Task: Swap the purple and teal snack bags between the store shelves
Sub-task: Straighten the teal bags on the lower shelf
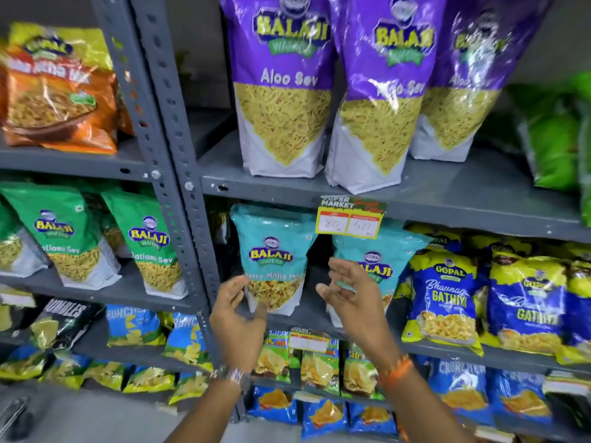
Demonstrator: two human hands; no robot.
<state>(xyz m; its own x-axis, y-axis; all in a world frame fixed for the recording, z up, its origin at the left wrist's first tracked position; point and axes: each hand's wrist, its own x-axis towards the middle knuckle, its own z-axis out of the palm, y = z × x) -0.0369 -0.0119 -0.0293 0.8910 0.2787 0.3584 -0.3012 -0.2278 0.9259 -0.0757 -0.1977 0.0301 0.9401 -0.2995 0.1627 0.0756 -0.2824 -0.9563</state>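
Observation:
Three purple Aloo Sev bags stand upright on the upper shelf (415, 193): left one (281, 75), middle one (383, 91), right one (460, 84). Below, on the shelf under it, stand two teal bags, a left one (271, 251) and a right one (380, 251) partly hidden by my right hand. My left hand (236, 318) is open, its fingers beside the lower left corner of the left teal bag. My right hand (348, 292) is open in front of the right teal bag. Neither hand holds anything.
A yellow price tag (348, 220) hangs from the upper shelf's edge. Blue and yellow Gopal bags (447, 295) stand right of the teal ones. Green Balaji bags (150, 247) fill the neighbouring rack, beyond a grey slotted post (188, 193). Small chip packets (319, 359) line the lower shelves.

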